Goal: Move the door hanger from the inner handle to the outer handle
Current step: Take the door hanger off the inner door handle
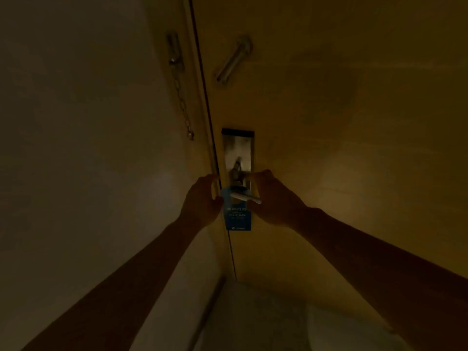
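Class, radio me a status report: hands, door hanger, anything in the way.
Both hands at blue door hanger, left hand, right hand; grip unclear. Hanger on lever handle. Door shut.

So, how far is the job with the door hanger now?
Nothing looks finished: the blue door hanger hangs on the inner handle and the door looks shut. In hand: left hand and right hand flank it. Left: lift it off, open the door, hang it outside.
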Demonstrator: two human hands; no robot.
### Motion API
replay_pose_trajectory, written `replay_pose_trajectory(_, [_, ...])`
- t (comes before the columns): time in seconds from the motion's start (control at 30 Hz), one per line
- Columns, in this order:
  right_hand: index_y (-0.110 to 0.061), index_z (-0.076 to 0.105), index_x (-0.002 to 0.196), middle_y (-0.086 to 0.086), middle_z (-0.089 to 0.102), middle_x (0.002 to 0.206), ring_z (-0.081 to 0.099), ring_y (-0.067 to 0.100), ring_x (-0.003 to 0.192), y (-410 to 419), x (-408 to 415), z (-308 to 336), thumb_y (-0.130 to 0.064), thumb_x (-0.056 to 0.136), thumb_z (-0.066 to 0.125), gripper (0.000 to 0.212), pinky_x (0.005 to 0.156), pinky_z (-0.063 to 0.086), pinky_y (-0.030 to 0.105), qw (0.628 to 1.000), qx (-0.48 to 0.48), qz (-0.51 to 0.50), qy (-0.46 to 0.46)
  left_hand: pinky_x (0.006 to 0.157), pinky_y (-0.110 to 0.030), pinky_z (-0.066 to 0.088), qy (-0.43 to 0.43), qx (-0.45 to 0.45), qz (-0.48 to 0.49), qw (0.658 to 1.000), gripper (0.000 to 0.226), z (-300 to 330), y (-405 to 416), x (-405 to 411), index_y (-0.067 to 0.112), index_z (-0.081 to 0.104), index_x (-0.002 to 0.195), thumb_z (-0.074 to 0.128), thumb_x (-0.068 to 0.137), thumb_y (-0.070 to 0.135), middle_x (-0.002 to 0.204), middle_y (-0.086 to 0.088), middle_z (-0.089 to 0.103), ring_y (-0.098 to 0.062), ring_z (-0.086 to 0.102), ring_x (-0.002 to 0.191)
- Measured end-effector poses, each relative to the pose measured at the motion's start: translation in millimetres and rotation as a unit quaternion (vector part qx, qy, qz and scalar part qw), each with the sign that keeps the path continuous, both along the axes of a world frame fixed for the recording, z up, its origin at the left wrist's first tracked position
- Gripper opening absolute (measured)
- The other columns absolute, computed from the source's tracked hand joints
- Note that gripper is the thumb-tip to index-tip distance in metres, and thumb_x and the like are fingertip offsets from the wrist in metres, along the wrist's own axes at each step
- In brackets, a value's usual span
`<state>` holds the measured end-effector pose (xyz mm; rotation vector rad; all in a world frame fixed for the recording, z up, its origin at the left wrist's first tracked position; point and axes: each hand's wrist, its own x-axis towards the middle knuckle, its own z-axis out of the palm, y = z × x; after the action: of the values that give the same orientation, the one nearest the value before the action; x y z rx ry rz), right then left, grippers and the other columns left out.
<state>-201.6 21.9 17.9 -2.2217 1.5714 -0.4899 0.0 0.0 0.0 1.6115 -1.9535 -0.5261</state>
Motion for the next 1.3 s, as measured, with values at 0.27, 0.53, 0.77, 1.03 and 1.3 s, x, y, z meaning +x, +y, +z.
replay_pose_trajectory(0.27, [-0.013,0.034,0.142,0.013,0.04,0.137,0.052,0.031,0.114,-28,5,-39,-0.031,0.092,0.06,0.059,0.089,0.051,0.044,0.999,0.026,-0.046,0.001,0.093,-0.029,0.04,-0.003,0.047,-0.03,0.998,0.056,-42,-51,-10,0.01,0.039,0.138,0.061,0.086,0.01,0.14,-0.015,0.047,-0.031,0.05,0.121])
replay_pose_trajectory(0.53, [-0.011,0.028,0.146,0.013,0.038,0.143,0.051,0.03,0.119,-37,10,-58,-0.03,0.092,0.06,0.065,0.093,0.049,0.038,0.998,0.042,-0.056,-0.009,0.048,-0.015,0.034,-0.013,-0.023,-0.004,1.0,0.004,-59,-51,-10,0.005,0.067,0.083,0.064,0.083,0.007,0.081,-0.017,0.07,-0.03,0.065,0.069])
replay_pose_trajectory(0.77, [-0.009,0.029,0.146,0.016,0.037,0.145,0.047,0.032,0.126,-33,5,-54,-0.026,0.092,0.061,0.066,0.1,0.046,0.043,0.998,0.022,-0.052,-0.037,0.046,-0.001,0.039,0.041,-0.035,0.033,0.998,0.008,-58,-27,-16,0.01,0.068,0.078,0.064,0.086,0.009,0.071,-0.002,0.066,0.001,0.05,0.048])
replay_pose_trajectory(1.03, [-0.014,0.021,0.151,0.013,0.027,0.155,0.04,0.03,0.134,-23,-14,-47,-0.023,0.092,0.06,0.071,0.108,0.04,0.04,0.995,0.041,-0.069,-0.063,0.067,-0.027,0.055,0.065,-0.032,-0.006,0.997,0.012,-57,-4,-56,0.011,0.071,0.093,0.066,0.083,0.01,0.082,-0.009,0.075,-0.019,0.07,0.07])
replay_pose_trajectory(1.3, [-0.013,0.019,0.152,0.012,0.021,0.158,0.054,0.032,0.12,-1,-65,-37,-0.017,0.093,0.059,0.071,0.1,0.047,0.045,0.99,0.042,-0.112,-0.08,0.068,-0.029,0.052,0.058,-0.02,-0.09,0.994,0.014,-68,8,-117,0.01,0.07,0.096,0.058,0.088,0.013,0.086,-0.01,0.074,-0.022,0.068,0.075])
